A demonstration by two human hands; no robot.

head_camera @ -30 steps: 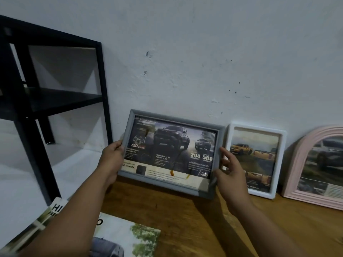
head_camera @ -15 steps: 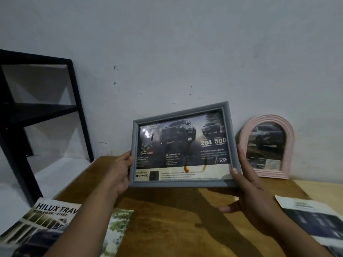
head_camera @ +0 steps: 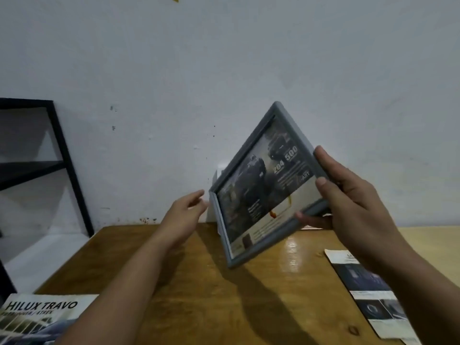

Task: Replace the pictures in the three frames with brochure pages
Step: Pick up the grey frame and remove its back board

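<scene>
A grey picture frame [head_camera: 261, 185] with a dark truck brochure page behind its glass hangs tilted in the air above the wooden table [head_camera: 211, 282]. My right hand [head_camera: 346, 197] grips its right lower corner, thumb on the front and fingers round the edge. My left hand [head_camera: 185, 212] is off the frame, just left of it, with relaxed fingers holding nothing. A sliver of a white frame [head_camera: 216, 176] shows behind the grey frame at the wall. The pink arched frame is hidden from view.
A "HILUX TRAVO" brochure [head_camera: 42, 317] lies at the table's front left corner. Loose brochure pages [head_camera: 368, 290] lie at the right. A black metal shelf [head_camera: 49, 158] stands on the floor to the left. The white wall is right behind the table.
My left hand has let go of the grey frame. My right hand alone has swung the frame up and rotated it to a steep tilt. The view has shifted right.
</scene>
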